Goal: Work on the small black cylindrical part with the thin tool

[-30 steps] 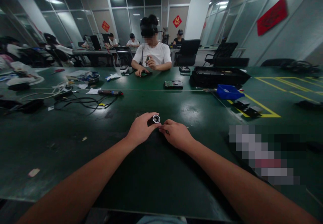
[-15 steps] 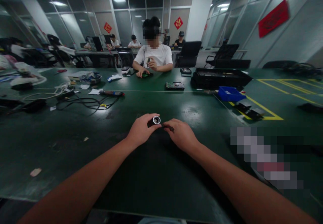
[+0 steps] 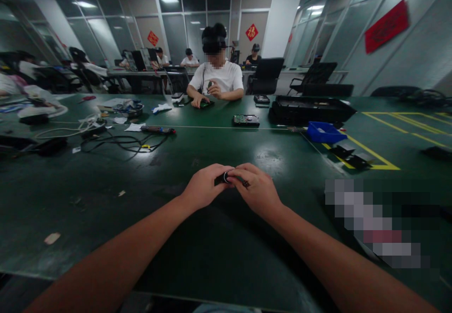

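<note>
My left hand (image 3: 205,186) is closed round a short black tube with a silver rim (image 3: 225,177), mostly hidden by the fingers. The rimmed end faces my right hand (image 3: 257,186), whose thumb and fingertips are pressed together against that end. From the right hand's grip a small dark piece (image 3: 245,183) sticks out; its kind is too small to make out. Both hands meet just above the green table (image 3: 197,256), fingertips touching or nearly so.
Across the table sits a person (image 3: 221,75) handling small parts. Between us lie a hard drive (image 3: 246,120), a screwdriver-like tool (image 3: 157,129) and black cables (image 3: 120,144). On the right are a blue bin (image 3: 325,132), a black tray (image 3: 312,109) and a blurred-out item (image 3: 374,228).
My hands have come together. The tube's open end, which faced me, has turned to the right, and my right fingers now cover it.
</note>
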`<state>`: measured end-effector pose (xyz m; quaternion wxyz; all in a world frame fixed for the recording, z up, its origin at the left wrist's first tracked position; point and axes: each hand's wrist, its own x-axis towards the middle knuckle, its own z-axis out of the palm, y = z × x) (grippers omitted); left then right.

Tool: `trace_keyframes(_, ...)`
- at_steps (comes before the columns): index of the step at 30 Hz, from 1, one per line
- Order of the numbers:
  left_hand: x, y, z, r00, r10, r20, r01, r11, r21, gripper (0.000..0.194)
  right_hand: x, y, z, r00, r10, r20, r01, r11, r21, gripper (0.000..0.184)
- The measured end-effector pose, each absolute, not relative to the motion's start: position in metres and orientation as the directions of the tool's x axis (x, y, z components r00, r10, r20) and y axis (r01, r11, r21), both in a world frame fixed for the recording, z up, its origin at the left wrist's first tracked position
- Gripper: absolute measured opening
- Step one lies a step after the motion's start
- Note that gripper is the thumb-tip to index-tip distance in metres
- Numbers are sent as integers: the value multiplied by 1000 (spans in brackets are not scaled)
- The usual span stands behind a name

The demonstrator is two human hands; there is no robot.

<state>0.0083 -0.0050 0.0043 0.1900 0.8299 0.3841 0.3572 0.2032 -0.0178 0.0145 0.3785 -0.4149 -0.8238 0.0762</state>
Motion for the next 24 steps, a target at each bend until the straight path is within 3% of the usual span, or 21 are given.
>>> trace_keyframes(5, 8, -8, 8, 491, 757, 431, 515, -651, 557, 31, 202, -20, 21, -238, 824, 515, 677, 520, -521, 9)
trace_keyframes(10, 8, -9, 10, 523, 747, 410, 528, -662, 532, 30, 202, -20, 23, -212, 854, 475, 719, 466, -516, 12)
trace_keyframes(20, 4, -2, 2, 338, 815, 470, 553, -576, 602, 36, 208, -32, 31, -245, 793, 558, 575, 582, -575, 26)
trace_keyframes(24, 3, 1, 0, 294, 839, 457, 567, -538, 624, 38, 211, -36, 36, -211, 773, 599, 601, 586, -544, 25)
